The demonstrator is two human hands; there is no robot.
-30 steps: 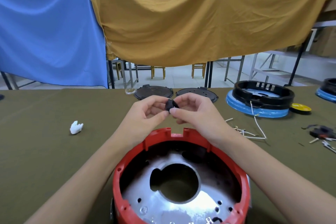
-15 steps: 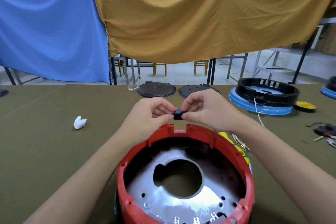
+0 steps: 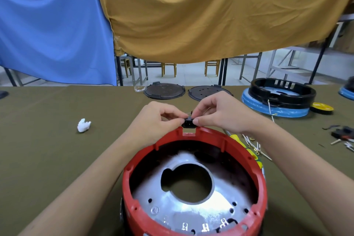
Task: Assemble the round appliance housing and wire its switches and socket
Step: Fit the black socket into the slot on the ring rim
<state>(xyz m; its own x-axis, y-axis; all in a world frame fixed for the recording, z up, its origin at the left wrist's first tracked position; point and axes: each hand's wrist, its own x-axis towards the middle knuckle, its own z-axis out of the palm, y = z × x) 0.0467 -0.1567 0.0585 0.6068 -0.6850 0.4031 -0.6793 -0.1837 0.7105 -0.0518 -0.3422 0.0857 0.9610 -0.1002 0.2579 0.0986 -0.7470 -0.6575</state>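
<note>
- I am looking down through the head camera at an olive-green tabletop [image 3: 47,159], with a round red housing [image 3: 193,184] sitting open side up close to me.
- Inside the housing I am seeing a silver metal plate [image 3: 191,203] with a large round hole in its middle and smaller holes around it.
- At the far rim of the housing there is a square notch [image 3: 188,132], and both hands are meeting right above it.
- The left hand [image 3: 155,119] and the right hand [image 3: 220,113] are each pinching one end of a small black socket [image 3: 188,122] between thumb and fingertips, so both are closed narrowly on it.
- The socket is hovering level, just above the notch and very near the rim; I cannot tell whether it is touching the red edge yet.
- I am judging the step in hand to be seating the socket into its slot in the housing wall.
- The next move, as I read it, is calling for squaring the socket to the notch and pressing it straight down so its sides slide into the slot edges.
- Loose white wires [image 3: 251,141] are lying on the tabletop just right of the housing, so the wiring appears to be waiting.
</note>
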